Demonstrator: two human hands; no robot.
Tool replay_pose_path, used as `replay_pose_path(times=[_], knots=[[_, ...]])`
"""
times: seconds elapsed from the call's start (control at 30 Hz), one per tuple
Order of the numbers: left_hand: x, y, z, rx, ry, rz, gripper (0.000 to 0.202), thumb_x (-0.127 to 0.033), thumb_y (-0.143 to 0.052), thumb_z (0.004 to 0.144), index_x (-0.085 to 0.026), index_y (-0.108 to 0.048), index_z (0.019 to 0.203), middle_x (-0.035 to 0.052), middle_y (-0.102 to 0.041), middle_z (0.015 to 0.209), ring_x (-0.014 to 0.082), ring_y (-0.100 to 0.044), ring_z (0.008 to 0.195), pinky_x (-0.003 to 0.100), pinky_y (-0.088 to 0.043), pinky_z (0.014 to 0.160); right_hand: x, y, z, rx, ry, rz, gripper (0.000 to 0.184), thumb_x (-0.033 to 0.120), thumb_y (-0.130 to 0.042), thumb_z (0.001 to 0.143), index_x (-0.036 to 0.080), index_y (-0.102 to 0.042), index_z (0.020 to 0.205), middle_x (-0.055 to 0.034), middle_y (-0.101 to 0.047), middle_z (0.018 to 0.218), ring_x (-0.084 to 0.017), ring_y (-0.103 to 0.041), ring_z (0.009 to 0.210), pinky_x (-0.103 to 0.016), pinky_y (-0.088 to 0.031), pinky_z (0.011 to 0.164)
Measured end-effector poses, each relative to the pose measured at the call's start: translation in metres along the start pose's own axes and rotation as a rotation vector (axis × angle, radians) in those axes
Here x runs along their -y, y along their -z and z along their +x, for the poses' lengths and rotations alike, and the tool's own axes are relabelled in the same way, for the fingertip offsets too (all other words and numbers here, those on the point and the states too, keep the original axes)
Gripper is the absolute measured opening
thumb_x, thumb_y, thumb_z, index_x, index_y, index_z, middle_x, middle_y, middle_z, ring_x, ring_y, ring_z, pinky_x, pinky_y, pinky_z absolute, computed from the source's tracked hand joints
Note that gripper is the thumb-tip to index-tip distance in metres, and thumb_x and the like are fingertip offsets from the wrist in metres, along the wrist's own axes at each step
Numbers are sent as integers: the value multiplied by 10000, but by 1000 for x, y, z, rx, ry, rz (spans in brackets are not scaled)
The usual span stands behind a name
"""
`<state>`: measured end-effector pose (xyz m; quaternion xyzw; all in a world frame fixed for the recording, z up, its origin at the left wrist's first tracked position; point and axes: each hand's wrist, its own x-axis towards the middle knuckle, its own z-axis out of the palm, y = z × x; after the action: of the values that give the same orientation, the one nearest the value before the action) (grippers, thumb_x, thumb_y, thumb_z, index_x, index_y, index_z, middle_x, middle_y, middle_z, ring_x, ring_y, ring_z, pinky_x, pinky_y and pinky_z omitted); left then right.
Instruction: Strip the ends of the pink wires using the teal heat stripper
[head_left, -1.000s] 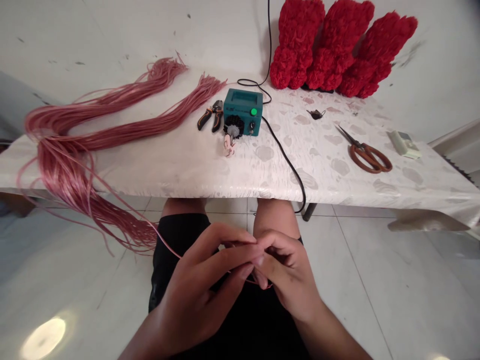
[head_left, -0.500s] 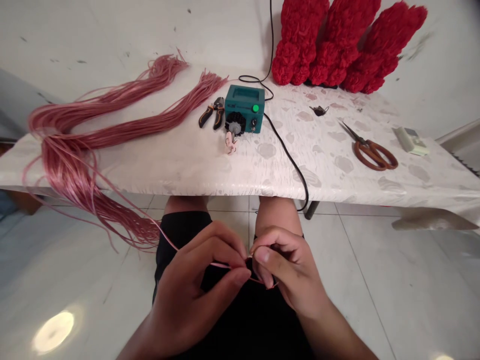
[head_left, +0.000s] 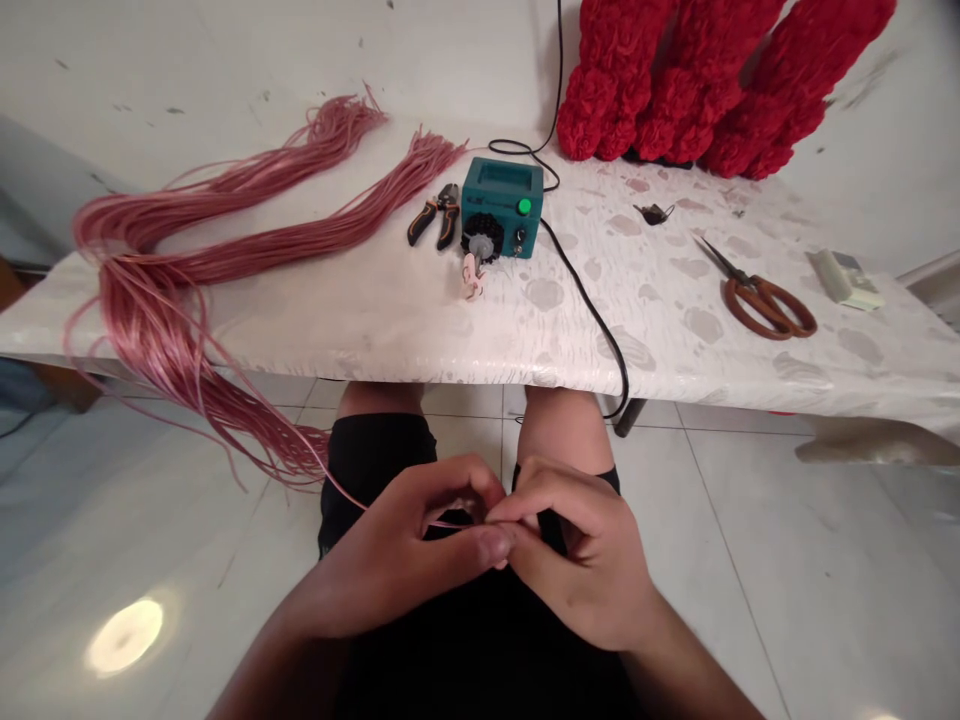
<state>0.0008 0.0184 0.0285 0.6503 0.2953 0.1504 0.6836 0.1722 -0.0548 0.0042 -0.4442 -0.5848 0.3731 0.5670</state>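
Low over my lap, my left hand (head_left: 427, 540) pinches a thin pink cord (head_left: 341, 485) between thumb and fingers. The cord runs back to a large bundle of pink cords (head_left: 157, 310) draped over the table's front edge at the left. My right hand (head_left: 577, 550) meets the left, its thumb and forefinger closed at the same spot, fingertips touching. Whatever lies between the right fingertips is hidden by the fingers. On the table ahead stands a small teal machine (head_left: 501, 185) with a green button and a pale pink piece (head_left: 472, 277) at its front.
Beside the machine lie orange-and-black pliers (head_left: 435, 217). Brown-handled scissors (head_left: 769, 305), a small pale box (head_left: 847, 280) and a small dark object (head_left: 655, 213) lie to the right. Red flower clusters (head_left: 690, 100) stand against the wall. A black cable (head_left: 589, 300) hangs over the table (head_left: 360, 340) edge.
My hands have come together, and the right fingertips now touch the left. The cord end that showed below my right fingers is now out of sight. The view has shifted slightly.
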Motion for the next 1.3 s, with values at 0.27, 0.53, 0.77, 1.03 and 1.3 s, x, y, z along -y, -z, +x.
replay_pose_path(times=[0.27,0.53,0.77,1.03,1.3], knots=[[10,7,-1,187,128,-195,203,-280,-633,920,-180,-593,748,-35,-609,594,67,-447,479,179,-326,487,3,9,1,73,52,-63,144,47,-642,843,191,-648,840,41,-501,668,-84,-477,584,-230,-386,524],[13,10,1,170,146,-123,214,-287,-654,923,-164,-694,752,-43,-598,572,38,-420,440,144,-281,423,0,15,4,118,53,-67,133,48,-637,844,178,-653,820,43,-488,673,-72,-482,596,-211,-398,543],[4,10,-1,144,129,-13,296,-243,-568,953,-161,-668,686,-35,-634,623,32,-458,466,142,-321,460,-3,16,5,133,27,-84,125,74,-644,874,185,-666,822,37,-520,686,-75,-494,617,-210,-409,557],[0,9,-6,119,174,-18,264,-219,-528,967,-162,-709,782,-32,-646,640,28,-490,456,113,-332,424,-3,16,5,135,19,-102,119,90,-638,884,191,-661,825,32,-539,694,-80,-488,609,-223,-404,551],[4,9,-6,96,186,-14,258,-266,-542,972,-176,-739,832,-33,-643,639,36,-513,477,120,-352,443,-4,16,5,127,7,-104,123,85,-639,877,192,-654,819,26,-556,701,-89,-502,613,-241,-409,551]])
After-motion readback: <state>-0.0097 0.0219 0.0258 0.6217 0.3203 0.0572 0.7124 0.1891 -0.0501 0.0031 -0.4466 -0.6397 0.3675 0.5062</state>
